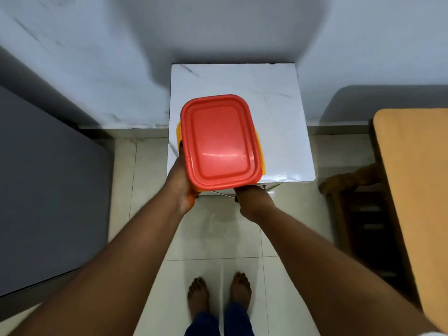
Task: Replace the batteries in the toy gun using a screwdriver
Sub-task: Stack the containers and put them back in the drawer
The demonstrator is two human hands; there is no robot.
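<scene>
- Hidden: toy gun, batteries and screwdriver nowhere visible; the yellow box [259, 151] shows only slivers beneath its closed red lid [219, 139], contents unseen
- Setting: white marble-patterned table [274, 100] at frame centre against a pale wall; cream tiled floor [213, 238]; wooden furniture [412, 190] at right edge; bare feet at bottom
- Grip: left hand [180, 184] clamped on the box's near left corner; right hand [253, 198] under its near edge, fingers concealed, so its closure cannot be told

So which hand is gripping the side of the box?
The left hand, wrapped along the left side of the red-lidded orange box; the right hand holds its near end from underneath.
</scene>
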